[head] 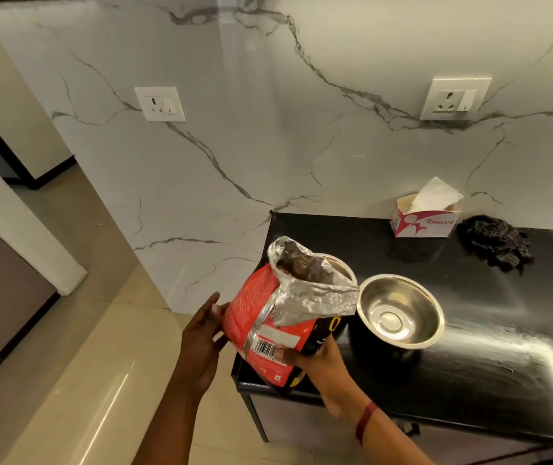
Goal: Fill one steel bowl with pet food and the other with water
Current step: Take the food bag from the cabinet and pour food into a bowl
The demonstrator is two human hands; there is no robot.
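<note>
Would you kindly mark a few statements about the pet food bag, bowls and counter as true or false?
1. The pet food bag is open at the top. True.
2. The nearer steel bowl is full of water. False: it looks empty.
3. The right hand grips the bag's bottom. True.
4. The tissue box stands on the floor. False: it is on the black counter.
5. The left hand holds a spoon. False: it rests against the bag's side.

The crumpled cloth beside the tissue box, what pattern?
Dark crumpled checked cloth, pale lines, head view.
</note>
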